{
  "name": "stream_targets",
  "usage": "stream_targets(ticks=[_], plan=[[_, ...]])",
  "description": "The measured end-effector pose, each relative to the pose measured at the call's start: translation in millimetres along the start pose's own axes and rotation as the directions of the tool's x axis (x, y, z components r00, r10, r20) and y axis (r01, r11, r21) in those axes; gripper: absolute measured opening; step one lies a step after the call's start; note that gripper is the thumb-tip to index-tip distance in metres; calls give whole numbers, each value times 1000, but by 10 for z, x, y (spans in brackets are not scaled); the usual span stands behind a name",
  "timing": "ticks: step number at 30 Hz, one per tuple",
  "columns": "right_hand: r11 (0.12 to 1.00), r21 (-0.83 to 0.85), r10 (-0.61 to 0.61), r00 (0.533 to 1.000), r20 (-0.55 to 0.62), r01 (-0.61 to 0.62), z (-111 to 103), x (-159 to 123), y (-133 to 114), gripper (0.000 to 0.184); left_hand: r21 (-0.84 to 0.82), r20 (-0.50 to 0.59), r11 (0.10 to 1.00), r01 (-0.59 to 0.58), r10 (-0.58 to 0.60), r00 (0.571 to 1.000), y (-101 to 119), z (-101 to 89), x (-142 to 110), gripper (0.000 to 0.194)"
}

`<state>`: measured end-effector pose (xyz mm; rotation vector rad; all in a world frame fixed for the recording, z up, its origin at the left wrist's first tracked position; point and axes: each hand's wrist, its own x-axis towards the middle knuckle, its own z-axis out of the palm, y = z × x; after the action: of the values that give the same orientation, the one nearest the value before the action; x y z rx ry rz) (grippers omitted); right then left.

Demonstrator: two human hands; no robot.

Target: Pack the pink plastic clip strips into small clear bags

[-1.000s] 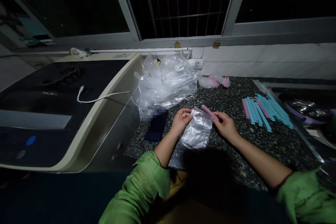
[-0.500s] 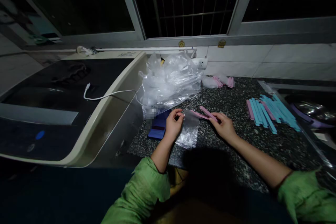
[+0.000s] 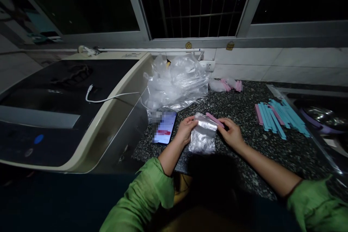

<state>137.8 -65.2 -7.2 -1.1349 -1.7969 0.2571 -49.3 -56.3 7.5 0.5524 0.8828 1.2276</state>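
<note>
Between my hands hangs a small clear plastic bag (image 3: pixel 202 138) over the dark speckled counter (image 3: pixel 239 172). My left hand (image 3: pixel 186 129) pinches the bag near its upper left corner. My right hand (image 3: pixel 230 132) grips a flat pink strip (image 3: pixel 214 119) between thumb and fingers, at the bag's upper right edge. Whether the strip's lower part lies inside the bag or behind it, I cannot tell. Just left of my left hand lies a phone (image 3: pixel 166 127) with its screen lit. Farther right sit several light blue strips (image 3: pixel 272 117) with a few pink ones among them.
A large heap of clear plastic bags (image 3: pixel 176 87) lies behind my hands. Small bags with pink strips (image 3: pixel 225 85) rest near the wall. At left stands a washing machine (image 3: pixel 108 116) with a white cable (image 3: pixel 116 97) across it. A sink holding a metal bowl (image 3: pixel 323 114) is at right.
The bag has shifted right, toward my right hand, and opened out flatter. My left hand has moved slightly right. The pink strips have come down against the bag. The phone screen has brightened.
</note>
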Motion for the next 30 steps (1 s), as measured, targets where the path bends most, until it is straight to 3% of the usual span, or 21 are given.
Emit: stream_targets(ticks=[9,20,25,30], plan=[[1000,28,4,999,38,-5,35,-36,-1,13,21,121,990,138,-139,983,-28,38,-13,42],[995,93,48,999,-16,-46,-24,-7,-104,13,54,-12,996,67,-66,998,-46,9,32,30],[992,113,50,999,11,-51,-83,7,-151,16,39,-20,998,48,-47,999,-16,-12,30,37],[994,103,35,999,3,-35,-86,0,-184,17,127,31,992,21,-25,999,-56,-19,47,43]])
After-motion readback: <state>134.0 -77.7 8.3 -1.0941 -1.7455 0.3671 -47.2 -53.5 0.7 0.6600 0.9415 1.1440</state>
